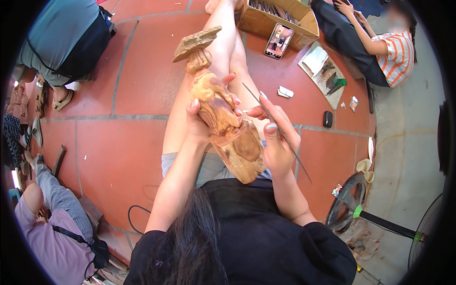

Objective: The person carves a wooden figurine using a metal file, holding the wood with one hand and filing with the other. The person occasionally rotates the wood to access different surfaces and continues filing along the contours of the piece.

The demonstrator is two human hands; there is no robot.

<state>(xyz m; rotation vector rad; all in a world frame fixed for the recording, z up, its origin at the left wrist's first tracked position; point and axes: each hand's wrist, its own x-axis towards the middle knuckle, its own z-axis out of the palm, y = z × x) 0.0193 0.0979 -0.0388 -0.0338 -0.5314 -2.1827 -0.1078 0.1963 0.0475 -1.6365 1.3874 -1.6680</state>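
Observation:
A carved wooden figure (pixel 216 107) with a wide flat hat-like top and a thick block base lies tilted above my lap. My left hand (pixel 199 118) wraps round its middle, the thumb on the near side and fingertips showing at the far side. In my right hand (pixel 280 140) is a thin dark needle file (pixel 289 143), pinched between thumb and fingers and pointing up to the left. The file's upper tip stands just right of the carving, apart from it. The base of the figure rests close to my right wrist.
A cardboard box (pixel 285 21) of tools stands ahead, with a phone (pixel 279 41) leaning on it. To the right lie a board (pixel 327 80), a small black case (pixel 327 118) and a fan (pixel 351 199). Other people sit at left (pixel 57 237) and far right (pixel 399 54).

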